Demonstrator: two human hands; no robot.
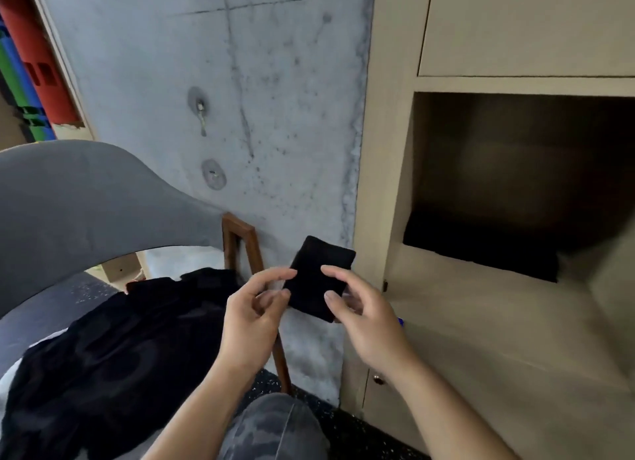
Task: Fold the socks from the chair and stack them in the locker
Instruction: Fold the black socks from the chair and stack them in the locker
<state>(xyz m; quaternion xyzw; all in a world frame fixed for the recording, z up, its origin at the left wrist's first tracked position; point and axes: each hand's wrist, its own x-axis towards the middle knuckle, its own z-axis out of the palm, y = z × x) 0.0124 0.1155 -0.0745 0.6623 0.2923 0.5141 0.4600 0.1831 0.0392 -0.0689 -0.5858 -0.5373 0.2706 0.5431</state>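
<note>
A folded black sock (318, 274), a small flat rectangle, is held up in front of the concrete wall between both hands. My right hand (364, 318) grips its right edge, thumb on the front and fingers behind. My left hand (256, 313) pinches its left edge with curled fingers. A heap of black socks (113, 353) lies on the grey chair (75, 205) at the lower left. The beige locker (388, 191) stands at the right, its open compartment dark inside, with a dark stack (481, 250) on its floor.
A brown wooden chair leg (254, 253) runs down beside the wall, just left of the hands. The locker's open door (498, 339) slants out at the lower right. My knee in camouflage fabric (275, 428) shows at the bottom. Red, green and blue crates (31, 67) stand at the upper left.
</note>
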